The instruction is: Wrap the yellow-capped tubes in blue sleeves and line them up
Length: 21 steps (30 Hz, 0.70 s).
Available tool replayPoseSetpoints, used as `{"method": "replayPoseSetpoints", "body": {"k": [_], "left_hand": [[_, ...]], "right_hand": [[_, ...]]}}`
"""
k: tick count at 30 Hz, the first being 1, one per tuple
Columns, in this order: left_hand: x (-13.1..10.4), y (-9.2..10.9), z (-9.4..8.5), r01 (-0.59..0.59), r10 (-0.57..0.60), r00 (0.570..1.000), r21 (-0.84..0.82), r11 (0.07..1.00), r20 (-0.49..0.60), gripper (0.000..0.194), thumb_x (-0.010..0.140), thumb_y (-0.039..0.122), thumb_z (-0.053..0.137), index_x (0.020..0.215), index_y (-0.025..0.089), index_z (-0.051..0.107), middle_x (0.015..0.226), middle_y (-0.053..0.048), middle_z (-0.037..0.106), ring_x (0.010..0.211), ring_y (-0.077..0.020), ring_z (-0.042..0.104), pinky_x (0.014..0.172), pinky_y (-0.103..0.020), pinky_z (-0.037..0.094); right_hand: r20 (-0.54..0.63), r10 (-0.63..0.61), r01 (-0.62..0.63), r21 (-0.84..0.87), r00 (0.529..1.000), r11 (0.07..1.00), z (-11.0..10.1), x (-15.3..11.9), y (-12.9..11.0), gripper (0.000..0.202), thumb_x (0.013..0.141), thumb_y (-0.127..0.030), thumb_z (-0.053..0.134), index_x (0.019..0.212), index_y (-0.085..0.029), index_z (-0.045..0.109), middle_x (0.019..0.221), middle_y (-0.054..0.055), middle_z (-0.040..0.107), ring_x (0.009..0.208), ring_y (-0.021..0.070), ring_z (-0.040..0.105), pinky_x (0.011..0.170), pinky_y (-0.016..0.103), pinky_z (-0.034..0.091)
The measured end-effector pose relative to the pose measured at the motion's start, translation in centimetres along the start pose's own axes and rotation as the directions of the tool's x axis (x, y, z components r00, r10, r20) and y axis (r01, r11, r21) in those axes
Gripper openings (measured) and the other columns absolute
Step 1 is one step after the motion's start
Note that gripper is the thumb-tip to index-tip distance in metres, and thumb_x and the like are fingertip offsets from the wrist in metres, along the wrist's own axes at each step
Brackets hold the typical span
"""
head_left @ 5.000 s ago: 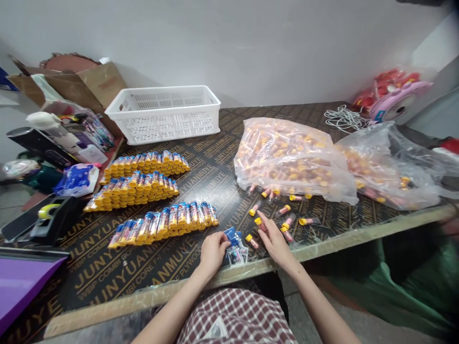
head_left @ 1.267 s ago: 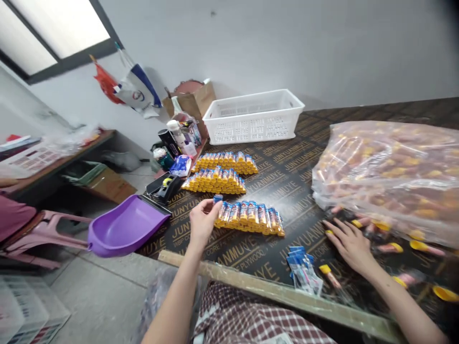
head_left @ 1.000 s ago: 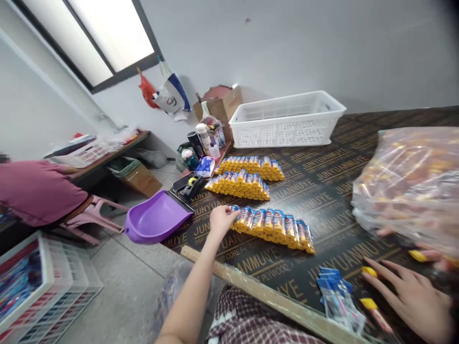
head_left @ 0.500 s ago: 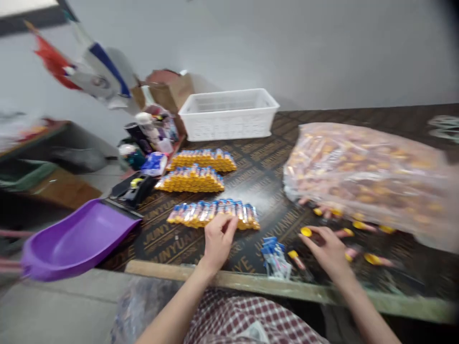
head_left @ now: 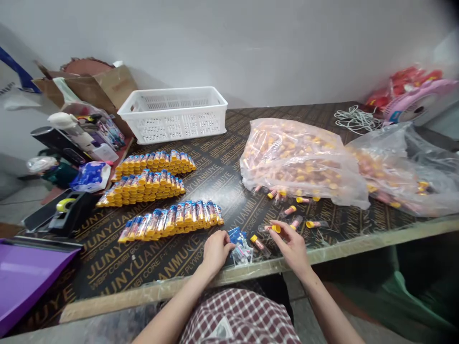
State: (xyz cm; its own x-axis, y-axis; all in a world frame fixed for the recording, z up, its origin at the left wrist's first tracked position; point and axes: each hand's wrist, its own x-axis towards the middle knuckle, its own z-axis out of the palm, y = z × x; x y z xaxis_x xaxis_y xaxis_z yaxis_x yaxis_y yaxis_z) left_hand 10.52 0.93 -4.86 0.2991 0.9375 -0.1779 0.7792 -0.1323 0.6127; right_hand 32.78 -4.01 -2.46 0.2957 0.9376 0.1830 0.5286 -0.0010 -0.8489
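Observation:
My right hand pinches a small clear tube with a yellow cap, its clear end toward the left. Closed at the fingertips, my left hand is at the left edge of a pile of blue-and-clear labels; whether a label is between the fingers is hidden. Between the hands lies a loose yellow-capped tube with pink contents. Left of my left hand a stacked row of labelled tubes lies with yellow ends toward me.
Behind that row are two more stacks of labelled tubes. A white plastic basket stands by the wall. A large bag of tubes lies right of centre, with loose tubes before it. A tape dispenser and purple dustpan are left.
The view has swung right. My left hand has gone from the front stack of labelled tubes to the label pile. My right hand still holds a yellow-capped tube, now nearer the pile.

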Motion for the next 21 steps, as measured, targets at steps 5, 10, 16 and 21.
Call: {"method": "replayPoseSetpoints", "body": {"k": [5,10,16,21], "left_hand": [[-0.4,-0.2,-0.2,0.041,-0.040,0.999,0.047,0.998,-0.033,0.022,0.071,0.038,0.068,0.076,0.020,0.057,0.074,0.001,0.060,0.068,-0.0142,0.054,0.059,-0.023,0.031],[-0.5,-0.1,-0.2,0.051,-0.051,0.999,-0.023,0.998,-0.008,0.014,0.071,0.030,0.067,0.068,0.019,0.059,0.070,0.002,0.061,0.067,-0.0129,0.054,0.059,-0.022,0.031],[-0.7,0.1,-0.2,0.012,-0.013,0.999,-0.032,0.999,-0.029,0.007,0.077,0.023,0.060,0.071,0.020,0.062,0.072,0.001,0.064,0.069,-0.0138,0.056,0.064,-0.023,0.034],[-1.0,0.3,-0.5,-0.010,0.005,0.996,-0.055,0.998,-0.085,0.004,0.074,0.021,0.062,0.070,0.020,0.060,0.072,0.001,0.062,0.069,-0.0139,0.056,0.064,-0.024,0.035]], "right_hand": [[0.014,0.014,-0.014,0.008,1.000,1.000,0.6,-0.5,-0.4,0.030,0.082,-0.041,0.055,0.099,-0.019,0.064,0.095,0.008,0.068,0.073,0.0178,0.061,0.068,0.031,0.050],[0.024,0.007,-0.007,0.014,1.000,1.000,0.9,-0.8,-0.7,0.029,0.082,-0.041,0.055,0.098,-0.018,0.064,0.096,0.008,0.068,0.073,0.0176,0.061,0.068,0.030,0.051],[0.026,0.000,-0.002,0.079,1.000,0.997,1.3,-1.1,-0.3,0.027,0.082,-0.038,0.057,0.099,-0.019,0.064,0.099,0.008,0.067,0.085,0.0202,0.063,0.072,0.032,0.053],[0.033,-0.023,0.018,0.164,0.999,0.986,1.8,-1.6,-0.6,0.023,0.081,-0.037,0.059,0.095,-0.020,0.065,0.101,0.009,0.063,0.093,0.0217,0.062,0.073,0.032,0.055]]}}
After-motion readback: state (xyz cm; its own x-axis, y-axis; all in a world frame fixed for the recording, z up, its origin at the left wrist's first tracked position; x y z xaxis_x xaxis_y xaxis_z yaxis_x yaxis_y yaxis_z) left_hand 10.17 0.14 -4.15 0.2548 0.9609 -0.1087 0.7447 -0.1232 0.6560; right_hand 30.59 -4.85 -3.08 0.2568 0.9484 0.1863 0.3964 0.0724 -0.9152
